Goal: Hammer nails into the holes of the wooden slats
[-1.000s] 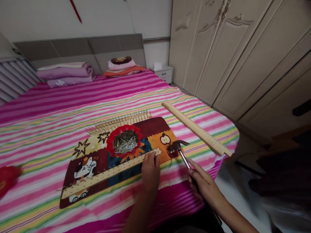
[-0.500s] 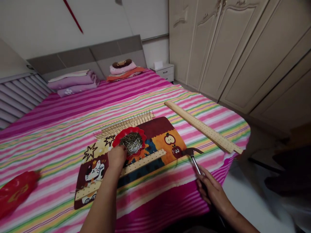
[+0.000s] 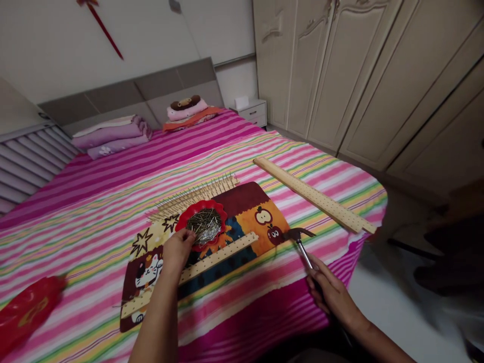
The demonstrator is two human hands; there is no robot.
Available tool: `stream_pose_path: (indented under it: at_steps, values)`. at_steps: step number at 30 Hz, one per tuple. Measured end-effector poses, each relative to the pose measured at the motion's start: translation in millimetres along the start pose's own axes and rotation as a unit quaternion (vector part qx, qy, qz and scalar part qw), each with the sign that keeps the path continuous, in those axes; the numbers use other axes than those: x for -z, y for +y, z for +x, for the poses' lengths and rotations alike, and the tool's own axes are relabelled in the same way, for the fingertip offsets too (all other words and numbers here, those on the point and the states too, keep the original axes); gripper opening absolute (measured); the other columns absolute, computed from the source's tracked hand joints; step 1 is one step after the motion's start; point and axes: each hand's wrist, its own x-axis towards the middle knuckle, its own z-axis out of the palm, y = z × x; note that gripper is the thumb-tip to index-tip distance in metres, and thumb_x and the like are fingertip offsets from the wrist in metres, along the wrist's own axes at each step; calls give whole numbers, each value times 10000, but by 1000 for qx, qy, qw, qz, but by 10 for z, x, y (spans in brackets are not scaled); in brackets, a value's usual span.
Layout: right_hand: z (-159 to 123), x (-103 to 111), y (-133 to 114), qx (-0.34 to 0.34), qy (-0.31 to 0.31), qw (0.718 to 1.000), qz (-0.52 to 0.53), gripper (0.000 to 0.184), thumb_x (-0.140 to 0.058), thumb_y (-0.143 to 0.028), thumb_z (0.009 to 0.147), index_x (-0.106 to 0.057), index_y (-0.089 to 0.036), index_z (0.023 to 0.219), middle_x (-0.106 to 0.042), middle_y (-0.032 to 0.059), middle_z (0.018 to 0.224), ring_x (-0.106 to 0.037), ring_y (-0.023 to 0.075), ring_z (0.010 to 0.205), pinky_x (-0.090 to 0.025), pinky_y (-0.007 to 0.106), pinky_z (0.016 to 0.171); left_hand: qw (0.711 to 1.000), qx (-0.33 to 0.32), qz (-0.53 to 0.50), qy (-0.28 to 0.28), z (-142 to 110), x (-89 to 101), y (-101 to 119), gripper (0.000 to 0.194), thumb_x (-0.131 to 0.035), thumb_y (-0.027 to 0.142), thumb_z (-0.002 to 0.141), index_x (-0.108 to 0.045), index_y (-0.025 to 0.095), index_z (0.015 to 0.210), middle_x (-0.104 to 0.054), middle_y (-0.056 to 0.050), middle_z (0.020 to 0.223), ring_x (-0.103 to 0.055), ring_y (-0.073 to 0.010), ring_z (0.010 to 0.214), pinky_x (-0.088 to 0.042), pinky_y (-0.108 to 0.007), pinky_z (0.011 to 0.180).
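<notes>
My left hand (image 3: 180, 248) is closed in a pinch at the left edge of a red scalloped bowl (image 3: 220, 210) full of loose nails (image 3: 204, 226). What its fingertips hold, if anything, is too small to make out. My right hand (image 3: 329, 288) grips the handle of a claw hammer (image 3: 300, 235), its head up over the right edge of a patterned mat (image 3: 247, 199). Across the mat lies a wooden strip (image 3: 223, 253) with rows of holes, partly hidden by my left forearm. A thin nail sticks out near its left end.
Behind the bowl, wooden strips (image 3: 196, 194) bristle with upright nails. More drilled strips (image 3: 313, 195) lie at the right of the striped bed cover (image 3: 94, 282). A red plastic bag (image 3: 28, 310) rests at the left. Folded bedding (image 3: 113, 135) sits by the headboard; a wardrobe (image 3: 321, 75) stands at the right.
My left hand has drawn back slightly to the left from the nails, its fingertips now showing at the bowl's rim. The right hand keeps hold of the hammer. The view has shifted a little.
</notes>
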Motion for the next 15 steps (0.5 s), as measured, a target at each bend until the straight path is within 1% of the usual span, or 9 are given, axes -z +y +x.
stream_pose_path:
  at_steps: [3, 5, 7, 9, 10, 12, 15]
  values:
    - [10, 15, 8, -5, -6, 1000, -1, 713, -592, -466, 744, -398, -253, 1396, -479, -77, 561, -345, 60, 356, -219, 156, 316, 993, 15, -114, -5, -150, 89, 70, 211, -542, 409, 665, -645, 225, 681, -664, 14, 646, -570, -154, 617, -401, -243, 602]
    - [10, 17, 7, -7, -8, 1000, 0, 712, -596, -461, 740, -402, -248, 1391, -483, -75, 567, -355, 64, 363, -222, 158, 314, 990, 19, -137, -24, -299, 111, 96, 220, -556, 421, 636, -645, 222, 660, -662, 14, 634, -567, -155, 614, -397, -244, 596]
    - [1, 11, -2, 1, -7, 1000, 1, 691, -579, -450, 760, -396, -244, 1393, -489, -72, 583, -357, 62, 373, -222, 155, 320, 989, 14, -135, -64, -474, 79, 76, 209, -567, 424, 613, -631, 225, 617, -638, 23, 584, -552, -151, 581, -378, -241, 564]
    - [-12, 0, -15, 7, -6, 1000, -1, 671, -556, -441, 781, -387, -240, 1399, -480, -74, 584, -349, 58, 376, -219, 151, 327, 986, 9, -126, -110, -655, -10, 11, 194, -571, 417, 606, -606, 230, 568, -598, 35, 522, -527, -143, 531, -351, -237, 526]
    - [-19, -4, -21, 8, -5, 1000, -3, 666, -549, -439, 786, -384, -241, 1401, -474, -76, 582, -346, 58, 376, -217, 150, 328, 985, 13, -118, -124, -742, -70, -31, 188, -568, 406, 610, -593, 232, 546, -579, 39, 497, -516, -140, 510, -340, -237, 514]
    - [-28, -8, -33, 5, -2, 1000, -6, 655, -544, -440, 790, -391, -252, 1398, -466, -77, 579, -345, 60, 376, -212, 149, 329, 986, 37, -91, -137, -894, -192, -115, 159, -557, 362, 630, -583, 236, 536, -559, 43, 473, -509, -140, 492, -330, -240, 510]
    - [-32, -6, -42, -1, 0, 1000, -10, 642, -552, -441, 781, -415, -264, 1383, -468, -75, 586, -353, 61, 379, -215, 148, 328, 988, 76, -31, -127, -1044, -316, -192, 136, -548, 305, 669, -572, 237, 553, -563, 38, 480, -521, -148, 504, -327, -247, 533]
